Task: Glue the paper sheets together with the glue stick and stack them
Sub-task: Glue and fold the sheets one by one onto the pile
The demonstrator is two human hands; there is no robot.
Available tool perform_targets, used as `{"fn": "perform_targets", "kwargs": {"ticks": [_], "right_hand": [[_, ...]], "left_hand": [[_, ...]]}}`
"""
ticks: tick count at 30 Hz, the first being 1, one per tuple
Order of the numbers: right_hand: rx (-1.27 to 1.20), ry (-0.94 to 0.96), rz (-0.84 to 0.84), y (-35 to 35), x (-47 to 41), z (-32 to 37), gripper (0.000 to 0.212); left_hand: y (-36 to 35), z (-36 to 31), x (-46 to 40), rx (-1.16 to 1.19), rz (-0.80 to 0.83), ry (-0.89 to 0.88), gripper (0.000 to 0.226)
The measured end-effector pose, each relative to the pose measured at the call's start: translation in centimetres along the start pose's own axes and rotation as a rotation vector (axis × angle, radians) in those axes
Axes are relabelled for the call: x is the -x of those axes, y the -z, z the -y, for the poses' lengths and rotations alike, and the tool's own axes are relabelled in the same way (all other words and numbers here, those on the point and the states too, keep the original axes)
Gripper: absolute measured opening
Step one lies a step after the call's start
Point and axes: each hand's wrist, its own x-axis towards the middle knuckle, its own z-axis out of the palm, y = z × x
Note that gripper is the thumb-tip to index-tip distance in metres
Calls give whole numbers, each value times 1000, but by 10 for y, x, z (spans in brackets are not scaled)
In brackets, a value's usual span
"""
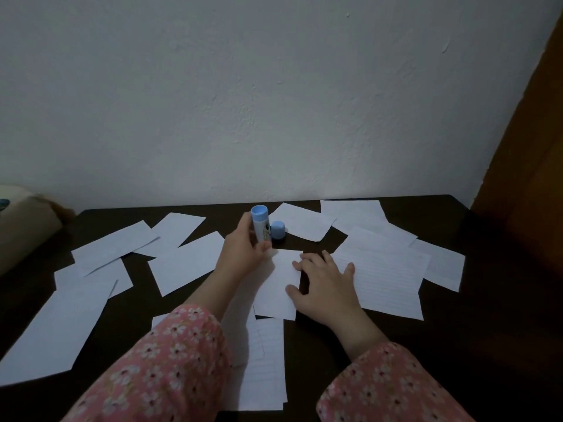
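1. Dark wooden bench (475,306) is carrying scattered white paper sheets (380,269).
2. Right hand (327,283) is lying flat, fingers spread, pressing a small sheet (278,287).
3. Left hand (243,251) is gripping the upright blue glue stick (261,228), fingers curled around it.
4. Blue cap (278,229) is standing just beside the stick.

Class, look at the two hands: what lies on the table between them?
In the head view, a small white paper sheet lies between the left hand, which grips the glue stick, and the right hand, which presses its edge.

Dim rm: white textured wall (274,102), dark wood table (487,330), brown door (536,147) at right.
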Motion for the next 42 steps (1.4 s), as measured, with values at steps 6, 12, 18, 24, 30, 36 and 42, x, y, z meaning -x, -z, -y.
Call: {"fn": "perform_targets", "kwargs": {"ticks": [6,12,18,24,30,36,42], "right_hand": [[3,1,2,-1,-1,0,59],[5,1,-10,-3,-1,0,58],[18,1,-2,-2,-1,0,59],[29,4,3,0,0,3,58],[77,-19,-22,4,3,6,59],[118,-86,3,2,8,14,60],[203,-164,-44,-1,13,22,63]], "left_hand": [[5,4,-1,-15,-13,16,52],[27,10,7,315,-250,54,85],[65,16,30,455,-268,78,35],[73,28,64,569,-310,216,53],[68,41,74,257,-272,214,44],[57,43,73,202,-226,240,49],[56,48,74,116,-185,199,56]]}}
